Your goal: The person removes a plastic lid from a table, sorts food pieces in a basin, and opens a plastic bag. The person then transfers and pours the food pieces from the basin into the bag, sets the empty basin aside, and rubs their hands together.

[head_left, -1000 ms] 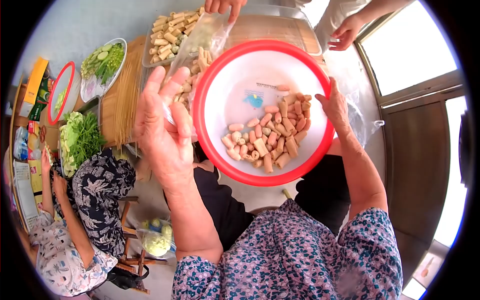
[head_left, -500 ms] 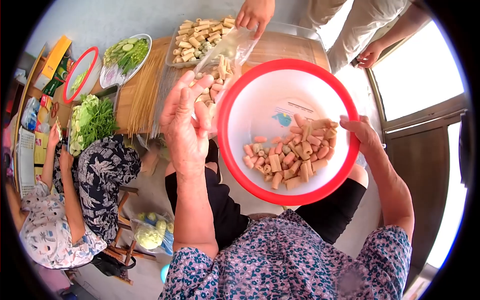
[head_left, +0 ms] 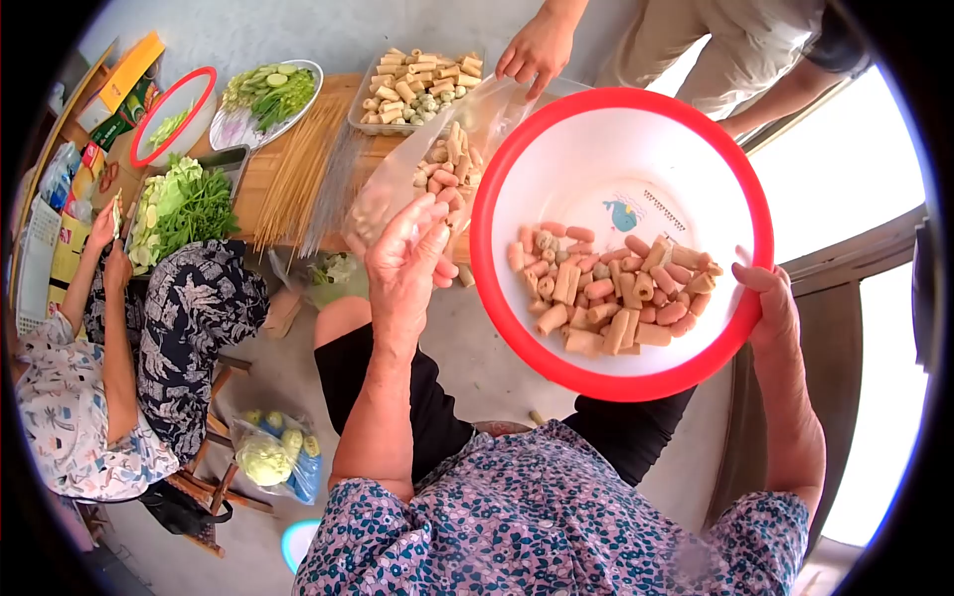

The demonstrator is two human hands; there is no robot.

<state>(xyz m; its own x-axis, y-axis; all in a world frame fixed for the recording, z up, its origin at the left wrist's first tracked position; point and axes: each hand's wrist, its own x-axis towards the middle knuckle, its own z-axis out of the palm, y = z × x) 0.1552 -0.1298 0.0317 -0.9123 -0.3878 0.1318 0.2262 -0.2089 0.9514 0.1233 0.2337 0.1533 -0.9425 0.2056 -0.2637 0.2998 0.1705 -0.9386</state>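
Note:
My right hand (head_left: 770,303) grips the right side of a white plastic basin (head_left: 636,382) with a red rim, tilted toward me. Pink sausage pieces (head_left: 599,289) and beige hollow rolls (head_left: 616,328) lie heaped in its lower part. To the left, my left hand (head_left: 405,273) has its fingers curled at the side of a clear plastic bag (head_left: 383,194); their hold on it is partly hidden. Similar sausages and rolls are inside the bag. Another person's hand (head_left: 540,50) pinches the bag's upper edge.
On the table (head_left: 253,174) stand a clear tray (head_left: 373,127) of rolls and speckled balls, thin skewers (head_left: 296,159), a plate of sliced vegetables (head_left: 268,99) and a tray of greens (head_left: 194,214). A seated person (head_left: 99,427) works at left. Bagged vegetables (head_left: 273,452) lie on the floor.
The basin and my right hand have shifted right, with the basin's top edge higher in view. My left hand sits lower and farther right. The plastic bag looks spread wider.

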